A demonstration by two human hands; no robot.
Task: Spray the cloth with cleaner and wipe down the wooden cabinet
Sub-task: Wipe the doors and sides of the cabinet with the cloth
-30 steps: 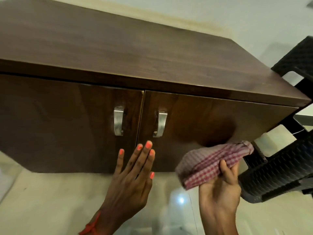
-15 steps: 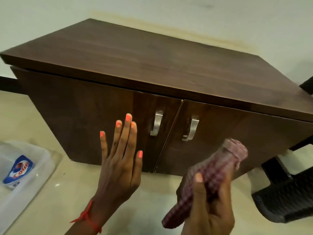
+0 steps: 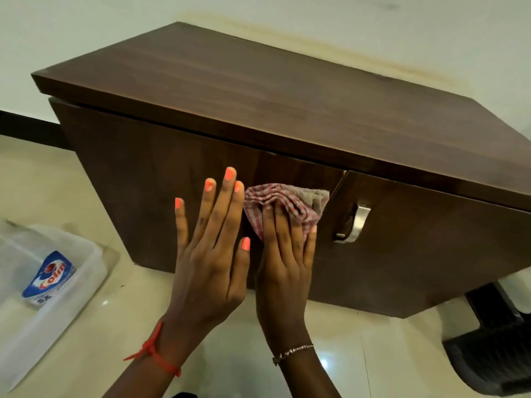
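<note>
The dark wooden cabinet (image 3: 287,104) stands low on the floor with two front doors. My right hand (image 3: 283,259) presses a bunched red-and-white checked cloth (image 3: 287,202) flat against the left door, close to the gap between the doors. The cloth hides that door's handle. My left hand (image 3: 209,248) lies open beside it, fingers spread against the same door, holding nothing. The metal handle (image 3: 356,224) of the right door shows just right of the cloth. A blue-labelled cleaner bottle (image 3: 48,278) lies at the lower left.
The cleaner bottle rests inside a clear plastic box (image 3: 71,288) on the pale tiled floor (image 3: 115,354). A black woven chair (image 3: 494,346) stands at the lower right, close to the cabinet's right end. A light wall rises behind the cabinet.
My right hand has carried the cloth up and left from in front of the right door onto the left door. The view has swung left; my left hand now rests flat beside it.
</note>
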